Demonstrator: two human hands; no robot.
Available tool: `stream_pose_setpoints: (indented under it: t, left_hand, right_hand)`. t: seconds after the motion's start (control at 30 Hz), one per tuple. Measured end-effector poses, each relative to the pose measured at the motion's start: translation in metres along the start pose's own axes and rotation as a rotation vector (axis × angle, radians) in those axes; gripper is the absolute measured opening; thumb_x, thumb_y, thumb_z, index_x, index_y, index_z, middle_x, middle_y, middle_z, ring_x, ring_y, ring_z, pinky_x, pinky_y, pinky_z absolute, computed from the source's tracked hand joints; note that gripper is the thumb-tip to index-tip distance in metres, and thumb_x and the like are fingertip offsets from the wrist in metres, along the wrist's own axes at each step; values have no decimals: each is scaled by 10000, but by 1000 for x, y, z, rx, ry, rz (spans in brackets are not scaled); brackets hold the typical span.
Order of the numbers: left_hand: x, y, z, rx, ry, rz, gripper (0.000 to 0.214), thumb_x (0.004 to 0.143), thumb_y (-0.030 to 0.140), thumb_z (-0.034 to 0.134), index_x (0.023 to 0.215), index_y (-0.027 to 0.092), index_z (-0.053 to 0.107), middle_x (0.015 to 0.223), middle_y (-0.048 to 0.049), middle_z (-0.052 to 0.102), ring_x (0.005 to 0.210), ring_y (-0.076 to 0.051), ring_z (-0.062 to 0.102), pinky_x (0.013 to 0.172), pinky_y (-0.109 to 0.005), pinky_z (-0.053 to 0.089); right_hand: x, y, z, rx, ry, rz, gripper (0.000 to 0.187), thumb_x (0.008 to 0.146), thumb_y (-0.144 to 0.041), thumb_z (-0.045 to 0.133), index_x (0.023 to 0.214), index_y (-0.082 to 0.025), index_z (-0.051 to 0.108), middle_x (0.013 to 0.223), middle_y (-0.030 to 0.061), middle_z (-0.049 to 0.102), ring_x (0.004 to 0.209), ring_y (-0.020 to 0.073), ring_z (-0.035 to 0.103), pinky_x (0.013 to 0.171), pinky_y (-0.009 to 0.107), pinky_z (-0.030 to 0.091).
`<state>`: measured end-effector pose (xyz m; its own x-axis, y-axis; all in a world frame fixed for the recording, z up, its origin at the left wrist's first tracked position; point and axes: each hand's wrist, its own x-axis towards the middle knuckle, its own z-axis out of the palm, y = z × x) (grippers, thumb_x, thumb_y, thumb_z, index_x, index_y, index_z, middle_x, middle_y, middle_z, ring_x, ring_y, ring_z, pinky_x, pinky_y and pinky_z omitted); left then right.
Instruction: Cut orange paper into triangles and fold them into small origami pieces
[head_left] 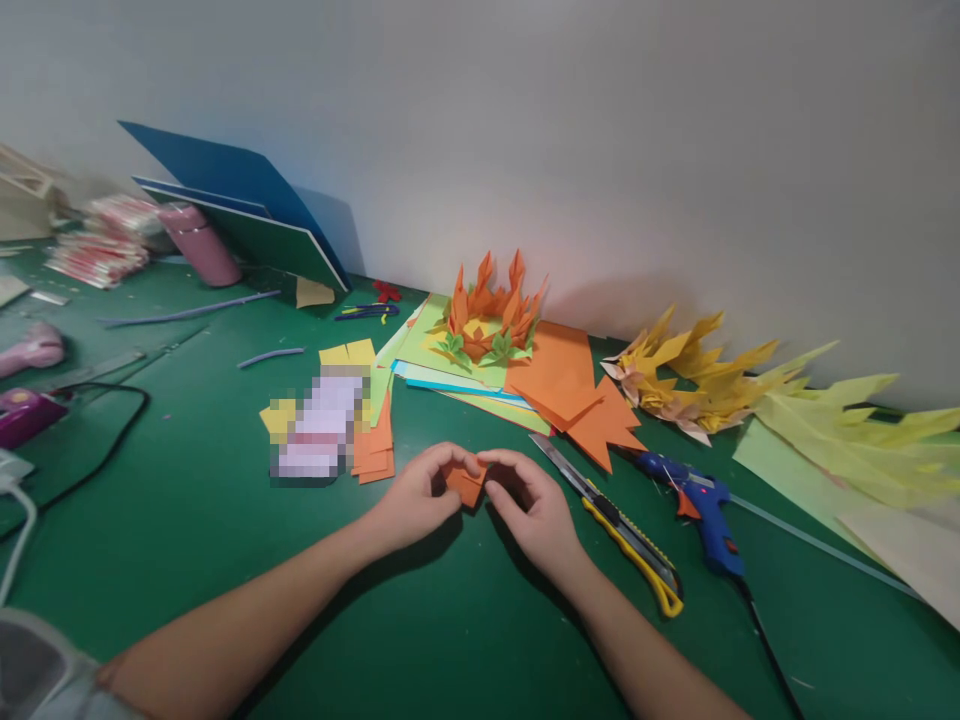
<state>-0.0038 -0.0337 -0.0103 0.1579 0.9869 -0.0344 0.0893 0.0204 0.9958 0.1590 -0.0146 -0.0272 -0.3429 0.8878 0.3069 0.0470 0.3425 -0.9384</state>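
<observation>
Small orange paper (468, 486) sits between the 2 hands, over the green table (450, 640); left hand (417, 500) pinches its left side, right hand (535, 508) its right edge, thumb and fingers of each closed on it. Yellow-handled cutter (625, 530) lies just right of the right hand.

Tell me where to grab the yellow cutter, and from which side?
Probably by the yellow handle of the cutter, coming from the near right. The cutter lies slantwise, handle end near and to the right, while its bare blade points away to the far left, so that approach should avoid it.
</observation>
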Motion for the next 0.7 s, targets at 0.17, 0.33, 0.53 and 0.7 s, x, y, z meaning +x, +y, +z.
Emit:
stream_pose_setpoints:
  t: [0.17, 0.33, 0.53, 0.7]
  left_hand:
    - [0, 2, 0, -166, 24, -73, 361, 557, 35, 489, 882, 191, 508, 816, 30, 515, 647, -89, 500, 568, -211, 400]
    - [2, 10, 0, -254, 162, -105, 389, 598, 103, 642, 941, 196, 484, 774, 33, 529, 694, -98, 523, 609, -208, 407]
    - [2, 14, 1, -287, 144, -123, 396, 638, 276, 741, 937, 190, 496, 668, 66, 531, 592, -76, 502, 568, -201, 379]
    - [3, 10, 1, -279, 92, -119, 443, 644, 329, 752, 972, 194, 485, 698, 52, 581, 616, -91, 550, 587, -215, 394]
  right_hand:
    - [0, -2, 0, -85, 52, -63, 163, 783, -163, 551, 894, -211, 660, 885, 59, 662, 764, 169, 632, 688, 298, 536]
    - [0, -3, 0, -84, 92, -49, 127, 769, -182, 599, 866, -213, 675, 860, 52, 663, 731, 166, 628, 697, 307, 534]
    - [0, -6, 2, -71, 102, -7, 102, 728, -197, 652, 828, -218, 650, 811, 30, 636, 666, 155, 590, 638, 293, 522]
    - [0, -5, 3, -66, 106, 28, 129, 729, -196, 644, 856, -222, 639, 817, 33, 651, 677, 163, 598, 647, 298, 519]
